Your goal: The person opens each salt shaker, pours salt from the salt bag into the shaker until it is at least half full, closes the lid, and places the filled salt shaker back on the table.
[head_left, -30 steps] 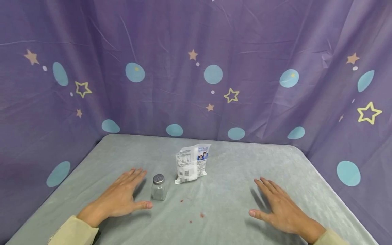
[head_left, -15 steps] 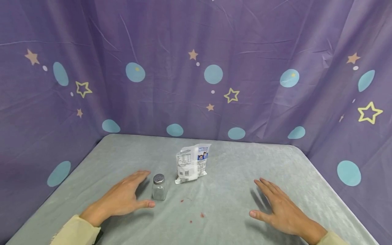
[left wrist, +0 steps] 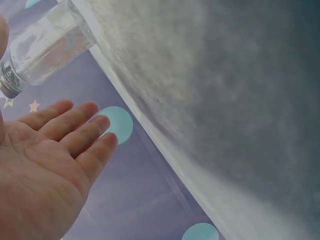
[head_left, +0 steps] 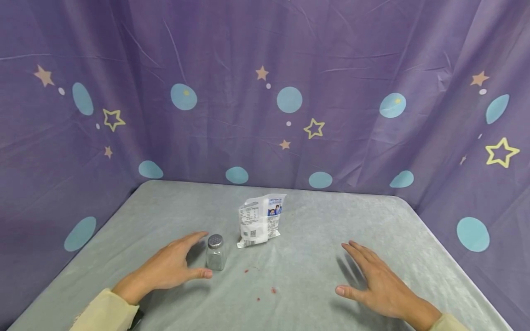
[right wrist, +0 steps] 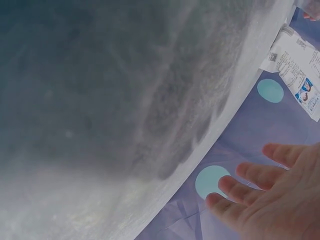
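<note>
— Purple cloth (head_left: 352,46) backs the table (head_left: 314,239); how do your hands stand?
— Your left hand (head_left: 167,267): spread beside the upright shaker (head_left: 216,258), contact uncertain. Your right hand (head_left: 378,286): spread, holding nothing, well apart.
— And your risk?
— Closing the left unevenly could tip the shaker toward the nearby packet (head_left: 258,219); smooth sides might also slip.

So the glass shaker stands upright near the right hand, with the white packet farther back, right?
Not quite: the glass shaker is near the left hand, as the head view shows. It does stand upright, with the white packet farther back.
</note>
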Motion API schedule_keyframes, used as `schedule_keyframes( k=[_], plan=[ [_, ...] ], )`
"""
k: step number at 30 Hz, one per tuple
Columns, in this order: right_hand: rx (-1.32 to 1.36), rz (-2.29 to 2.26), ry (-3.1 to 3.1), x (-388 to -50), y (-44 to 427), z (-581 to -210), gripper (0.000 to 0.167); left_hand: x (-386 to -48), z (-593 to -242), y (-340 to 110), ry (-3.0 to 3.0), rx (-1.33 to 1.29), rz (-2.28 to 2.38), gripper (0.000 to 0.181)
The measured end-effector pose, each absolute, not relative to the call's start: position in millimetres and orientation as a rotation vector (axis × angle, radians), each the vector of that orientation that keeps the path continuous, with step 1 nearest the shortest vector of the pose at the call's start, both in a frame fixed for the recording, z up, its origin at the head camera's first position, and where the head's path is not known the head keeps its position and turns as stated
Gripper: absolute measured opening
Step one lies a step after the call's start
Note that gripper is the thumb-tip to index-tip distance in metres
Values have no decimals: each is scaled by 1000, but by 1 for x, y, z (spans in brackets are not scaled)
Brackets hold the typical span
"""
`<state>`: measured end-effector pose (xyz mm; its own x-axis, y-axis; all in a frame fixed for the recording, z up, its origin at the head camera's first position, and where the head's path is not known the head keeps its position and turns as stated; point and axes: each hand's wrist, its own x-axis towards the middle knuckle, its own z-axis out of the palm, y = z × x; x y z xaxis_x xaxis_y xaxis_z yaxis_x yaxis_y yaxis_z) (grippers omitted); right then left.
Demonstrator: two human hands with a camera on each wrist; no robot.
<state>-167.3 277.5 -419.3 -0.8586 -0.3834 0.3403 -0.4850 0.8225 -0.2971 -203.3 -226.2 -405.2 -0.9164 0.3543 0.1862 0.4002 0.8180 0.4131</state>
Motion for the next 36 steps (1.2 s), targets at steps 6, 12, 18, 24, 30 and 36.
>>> schedule_keyframes(
  k=[6,12,18,24,30,36],
  plan=[
    [672,551,-2731,-167,277,-420,95,-205,-405,-223,-2896,-603,-741,101],
    [666,547,-2721,-167,275,-420,95,-204,-405,-220,-2856,-626,-775,95],
    [664,561,-2721,-166,272,-420,94,-206,-407,-217,-2836,-644,-800,93],
    [664,561,-2720,-164,272,-420,94,-209,-405,-215,-2843,-657,-840,92],
    [666,557,-2717,-163,271,-421,95,-210,-403,-211,-2872,-617,-877,90],
    [682,556,-2711,-161,269,-422,95,-212,-404,-208,-2892,-599,-921,87]
  ],
)
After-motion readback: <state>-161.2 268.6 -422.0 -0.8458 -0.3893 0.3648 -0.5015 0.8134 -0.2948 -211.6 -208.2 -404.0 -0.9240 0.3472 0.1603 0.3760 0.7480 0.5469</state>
